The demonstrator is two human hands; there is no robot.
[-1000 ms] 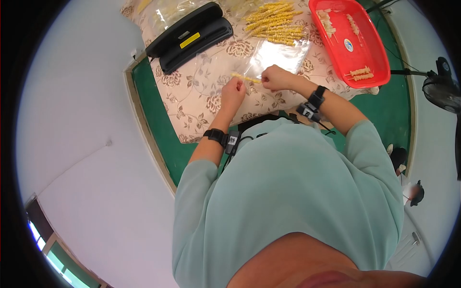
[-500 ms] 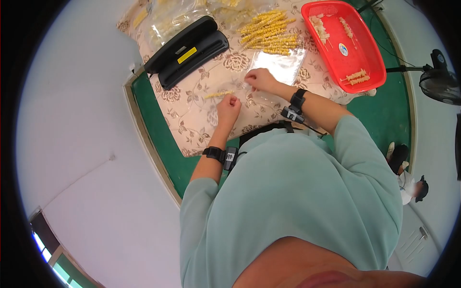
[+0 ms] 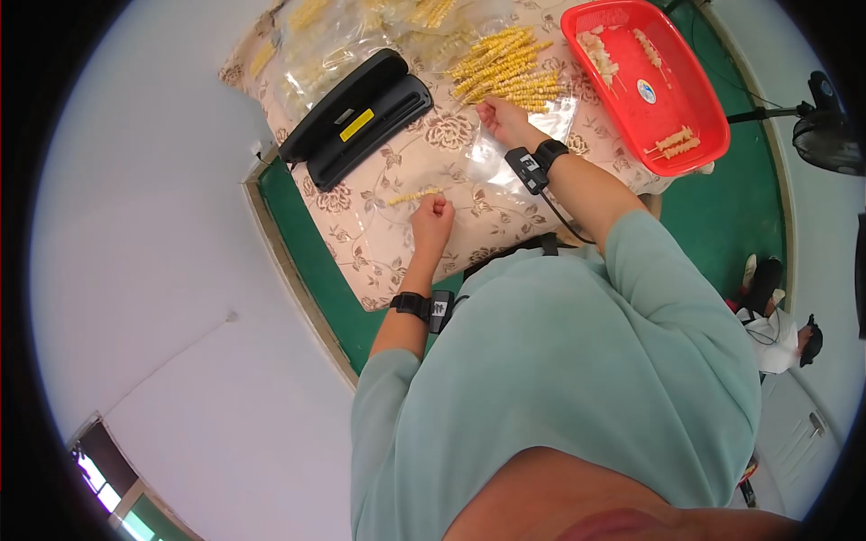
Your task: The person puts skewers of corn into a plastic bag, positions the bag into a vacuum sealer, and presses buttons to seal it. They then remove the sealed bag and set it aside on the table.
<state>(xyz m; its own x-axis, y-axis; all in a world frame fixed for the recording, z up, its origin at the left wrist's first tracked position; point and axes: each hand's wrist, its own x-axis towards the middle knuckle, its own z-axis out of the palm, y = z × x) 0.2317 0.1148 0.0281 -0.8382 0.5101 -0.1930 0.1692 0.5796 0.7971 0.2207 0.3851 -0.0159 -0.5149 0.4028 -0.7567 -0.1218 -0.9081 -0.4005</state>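
Observation:
My left hand [image 3: 434,222] is closed at the near edge of a clear plastic bag [image 3: 374,221] on the table, its fingertips pinched on the film. One yellow skewer [image 3: 413,197] lies in or on that bag, just beyond my fingers. My right hand [image 3: 506,121] is at the near end of a pile of yellow skewers [image 3: 505,68], thumb and fingers pinched together. Whether a skewer is between those fingers I cannot make out. Beneath my right hand lies a stack of shiny clear bags [image 3: 559,122].
An open black case [image 3: 361,122] with a yellow label stands left of the pile. Bags with yellow skewers [image 3: 338,45] lie at the back. A red basket [image 3: 699,99] at the right holds several pale skewers. Beyond it is a black fan [image 3: 830,140]. A person [image 3: 767,334] is at far right.
My right hand has moved away from beside the left hand, forward to the skewer pile. My left hand stays beside the single skewer. The whole view has shifted slightly.

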